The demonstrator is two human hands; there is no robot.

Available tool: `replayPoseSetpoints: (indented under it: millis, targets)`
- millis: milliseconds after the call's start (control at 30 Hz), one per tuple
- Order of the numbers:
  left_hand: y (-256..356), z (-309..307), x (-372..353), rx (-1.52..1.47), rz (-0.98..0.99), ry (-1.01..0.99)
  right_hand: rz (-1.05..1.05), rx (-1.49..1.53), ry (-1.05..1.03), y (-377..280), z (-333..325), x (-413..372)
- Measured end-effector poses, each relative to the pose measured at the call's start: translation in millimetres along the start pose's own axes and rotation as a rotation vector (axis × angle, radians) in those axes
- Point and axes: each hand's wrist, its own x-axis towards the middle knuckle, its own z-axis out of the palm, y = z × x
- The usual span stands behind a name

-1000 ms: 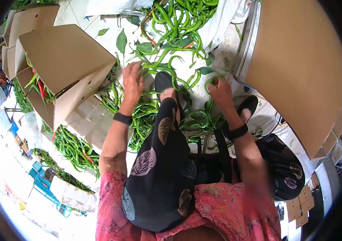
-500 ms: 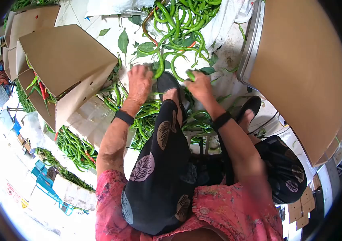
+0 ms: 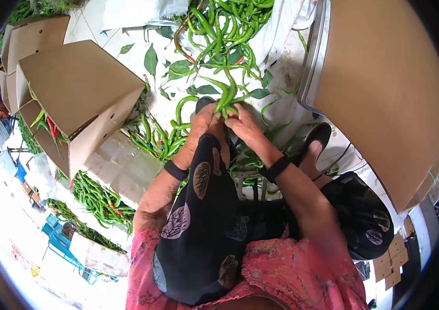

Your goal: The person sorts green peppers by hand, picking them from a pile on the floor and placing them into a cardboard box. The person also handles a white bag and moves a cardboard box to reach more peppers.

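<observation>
Both my hands were apart half a second ago. Now my left hand (image 3: pixel 205 123) and right hand (image 3: pixel 243 125) meet above my knee (image 3: pixel 206 152), clamped together on one bunch of green peppers (image 3: pixel 228 94) just below the pile (image 3: pixel 224 26).

Both hands meet just above the knee: left hand (image 3: pixel 204 121) and right hand (image 3: pixel 243 124) pinch a small bunch of green peppers (image 3: pixel 228 95), with loose peppers (image 3: pixel 160 139) and a cardboard box (image 3: pixel 82 88) off to the left.
</observation>
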Motion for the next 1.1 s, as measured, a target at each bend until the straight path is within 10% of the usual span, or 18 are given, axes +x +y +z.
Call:
replayPoseSetpoints:
  millis: [300,367,500,767,933,1100]
  targets:
    - [32,22,-6,0.035,0.099,0.019,0.102,0.590,-0.230,12,-27,-2]
    - [22,26,-7,0.510,0.163,-0.171,0.102,0.570,-0.175,19,-31,-2]
    - [27,11,8,0.234,0.268,-0.482,0.129,0.538,-0.059,33,-47,-15]
    - [103,-33,138,0.815,0.673,0.277,0.162,0.629,-0.009,18,-80,-42]
    - [76,-33,199,0.753,0.172,0.576,0.045,0.577,0.031,8,-70,-25]
    - [71,-35,196,0.490,0.254,0.619,-0.169,0.456,0.250,-50,-72,-12]
